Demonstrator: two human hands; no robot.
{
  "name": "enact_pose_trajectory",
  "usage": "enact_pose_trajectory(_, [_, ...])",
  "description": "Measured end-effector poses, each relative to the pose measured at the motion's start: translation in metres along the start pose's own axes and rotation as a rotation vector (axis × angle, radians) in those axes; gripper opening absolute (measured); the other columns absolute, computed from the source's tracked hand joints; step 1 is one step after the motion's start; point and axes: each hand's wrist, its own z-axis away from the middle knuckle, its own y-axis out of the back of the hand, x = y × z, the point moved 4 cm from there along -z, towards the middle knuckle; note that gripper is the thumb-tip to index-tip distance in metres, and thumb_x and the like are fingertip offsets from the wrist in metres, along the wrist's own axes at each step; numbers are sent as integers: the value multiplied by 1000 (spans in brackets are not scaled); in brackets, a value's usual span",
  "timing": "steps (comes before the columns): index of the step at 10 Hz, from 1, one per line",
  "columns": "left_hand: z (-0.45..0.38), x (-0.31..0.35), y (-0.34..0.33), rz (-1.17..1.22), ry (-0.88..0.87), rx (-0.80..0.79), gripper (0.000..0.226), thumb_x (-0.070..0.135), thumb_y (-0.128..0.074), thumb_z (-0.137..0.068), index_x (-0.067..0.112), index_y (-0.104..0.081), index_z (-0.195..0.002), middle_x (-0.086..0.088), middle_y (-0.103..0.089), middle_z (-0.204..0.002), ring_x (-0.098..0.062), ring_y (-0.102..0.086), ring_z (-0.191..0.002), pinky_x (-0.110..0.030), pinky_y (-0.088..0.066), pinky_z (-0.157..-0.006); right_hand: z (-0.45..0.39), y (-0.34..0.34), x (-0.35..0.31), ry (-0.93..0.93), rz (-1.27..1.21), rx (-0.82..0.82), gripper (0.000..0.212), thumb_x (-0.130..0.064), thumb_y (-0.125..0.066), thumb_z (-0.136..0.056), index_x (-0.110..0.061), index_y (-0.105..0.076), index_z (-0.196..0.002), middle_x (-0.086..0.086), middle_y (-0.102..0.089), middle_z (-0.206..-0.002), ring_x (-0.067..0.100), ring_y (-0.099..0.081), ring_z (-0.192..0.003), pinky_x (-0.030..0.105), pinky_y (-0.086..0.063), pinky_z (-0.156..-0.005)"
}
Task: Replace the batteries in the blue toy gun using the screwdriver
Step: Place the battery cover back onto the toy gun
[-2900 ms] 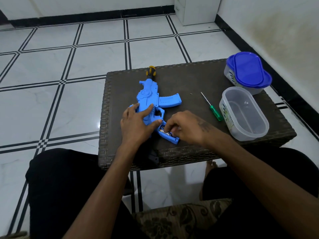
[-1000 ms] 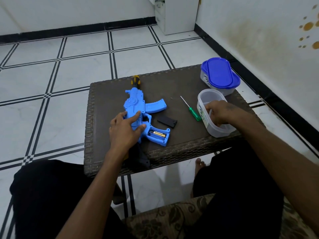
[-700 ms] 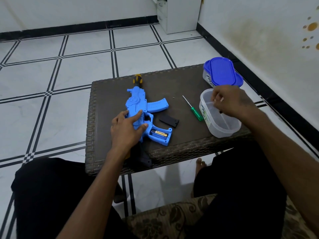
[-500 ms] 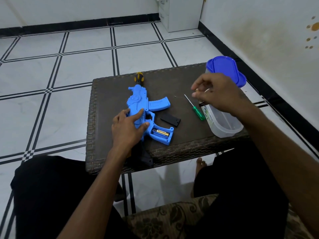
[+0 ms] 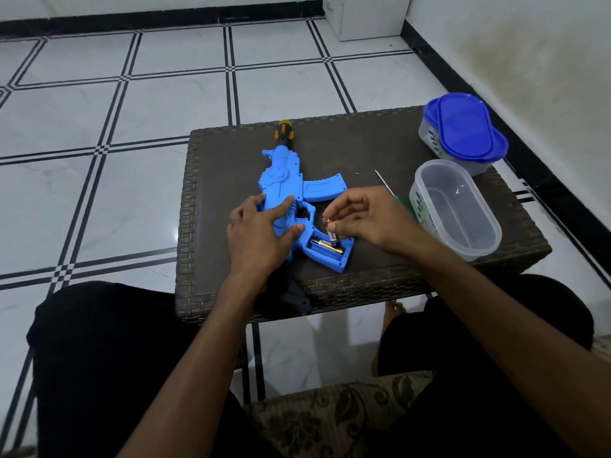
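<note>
In the head view the blue plastic toy gun [image 5: 287, 190] lies flat on the dark woven wicker table [image 5: 370, 143], muzzle toward the far edge, grip toward the near edge; its open battery compartment [image 5: 327, 248] sits in the grip, long axis slanting from near-left to far-right, with one gold battery [image 5: 327, 246] already lying along it; the right hand [image 5: 363, 216] pinches a small cylindrical battery [image 5: 330, 231] nearly upright, just above the compartment's far side, so it likely needs tilting to lie beside its neighbour; the left hand [image 5: 261, 226] presses flat-fingered on the gun body, steadying it; the green-handled screwdriver [image 5: 385, 184] lies behind the right hand.
</note>
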Motion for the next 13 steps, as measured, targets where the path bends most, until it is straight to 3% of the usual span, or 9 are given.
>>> enact_pose_trajectory(1, [1, 0, 0, 7, -1, 5, 56, 55, -60, -86, 46, -44, -139, -1, -31, -152, -30, -23, -138, -44, -24, -113, -1, -4, -3, 30, 27, -5, 20, 3, -79, -76, -1, -71, -94, 13, -74, -84, 20, -73, -78, 30, -61, -73])
enact_pose_trajectory(3, [0, 0, 0, 7, -4, 4, 55, 55, -59, -87, 47, -44, -139, 0, -30, -153, -29, -23, -139, -45, -25, -114, -1, -20, -8, 102, 310, -76, 15, -1, -77, -77, -8, -71, -88, 2, -74, -79, 8, -72, -71, 30, -61, -73])
enact_pose_trajectory(5, [0, -1, 0, 24, -4, -2, 55, 55, -59, -86, 47, -45, -139, -1, -30, -153, -30, -22, -139, -45, -25, -113, -2, -31, -9, 200, 535, -154, 10, -13, -77, -80, -16, -72, -88, -7, -73, -80, 0, -68, -72, 21, -57, -71])
enact_pose_trajectory(10, [0, -2, 0, 22, 1, -6, 55, 55, -60, -86, 46, -45, -139, 0, -29, -153, -29, -22, -139, -45, -24, -113, -6, -35, -16, 221, 673, -184, 9, -11, -69, -85, -17, -74, -89, -9, -71, -79, 1, -62, -69, 19, -52, -72])
enact_pose_trajectory(12, [-1, -2, 0, 14, -4, -10, 56, 56, -59, -86, 46, -44, -139, -1, -30, -152, -30, -22, -138, -46, -26, -113, -3, -29, -14, 180, 519, -161, 9, -8, -72, -81, -15, -69, -86, -4, -70, -77, 4, -65, -69, 18, -55, -68])
enact_pose_trajectory(13, [1, -1, 2, -1, -24, -19, 62, 60, -60, -83, 46, -42, -141, -3, -28, -154, -30, -21, -140, -46, -26, -113, -1, -21, -13, 187, 409, -77, 11, -7, -70, -81, -15, -67, -87, -2, -70, -80, 3, -64, -68, 11, -50, -63])
